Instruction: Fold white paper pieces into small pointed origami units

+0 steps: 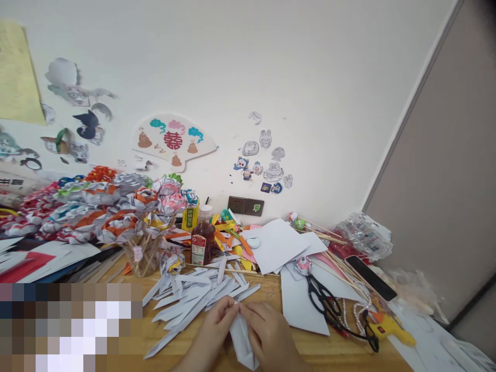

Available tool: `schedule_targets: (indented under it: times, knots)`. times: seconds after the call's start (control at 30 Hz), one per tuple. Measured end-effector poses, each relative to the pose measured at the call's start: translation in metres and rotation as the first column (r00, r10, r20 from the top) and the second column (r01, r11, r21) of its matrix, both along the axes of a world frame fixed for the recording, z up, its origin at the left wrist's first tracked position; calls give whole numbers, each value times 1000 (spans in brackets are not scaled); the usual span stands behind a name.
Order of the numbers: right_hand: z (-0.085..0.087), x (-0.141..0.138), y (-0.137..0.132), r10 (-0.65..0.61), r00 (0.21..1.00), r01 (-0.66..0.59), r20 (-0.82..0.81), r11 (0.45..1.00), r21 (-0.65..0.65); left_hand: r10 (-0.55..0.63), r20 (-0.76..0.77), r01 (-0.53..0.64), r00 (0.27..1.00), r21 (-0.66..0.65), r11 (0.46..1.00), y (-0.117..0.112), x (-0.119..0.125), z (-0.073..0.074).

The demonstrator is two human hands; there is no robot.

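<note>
A folded strip of white paper (241,341) is pinched between my two hands at the front of the wooden table. My left hand (220,323) grips its upper end with thumb and fingertips. My right hand (267,328) holds the same end and lies along the right side of the strip. Both hands are closed, with the fingertips meeting at the top of the paper. Just beyond and to the left lies a loose pile of folded white paper strips (194,297).
Paper flowers (120,217) crowd the left. A bottle of reddish liquid (202,237) stands behind the strips. On the right lie white sheets (302,310), black-handled scissors (323,297), a phone (371,278) and a yellow glue gun (393,328). The lower left corner is pixelated.
</note>
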State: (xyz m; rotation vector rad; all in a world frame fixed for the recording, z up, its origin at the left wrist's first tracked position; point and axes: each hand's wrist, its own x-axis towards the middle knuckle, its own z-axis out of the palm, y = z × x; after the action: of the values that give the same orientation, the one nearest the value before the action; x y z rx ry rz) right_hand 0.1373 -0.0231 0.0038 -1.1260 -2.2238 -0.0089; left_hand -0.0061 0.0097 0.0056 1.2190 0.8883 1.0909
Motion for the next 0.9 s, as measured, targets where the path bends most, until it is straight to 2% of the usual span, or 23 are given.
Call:
schedule_targets:
  times: [0.3, 0.47, 0.6, 0.73, 0.9]
  knots:
    - [-1, -1, 2, 40, 998, -39, -52, 999, 21, 7, 18, -7, 1000, -2, 1000, 4, -2, -8]
    - [-3, 0, 2, 18, 987, -23, -160, 999, -26, 57, -17, -57, 998, 20, 998, 9, -3, -15]
    - [-8, -2, 4, -87, 947, 49, -310, 990, -129, 51, -63, -48, 997, 53, 997, 10, -2, -19]
    - [-16, -5, 9, -245, 883, 136, -400, 950, -281, 6, -102, 1, 995, 70, 998, 7, 0, -19]
    - [-22, -6, 13, -335, 793, 102, -510, 897, -431, -34, -126, 45, 991, 85, 995, 2, 0, -16]
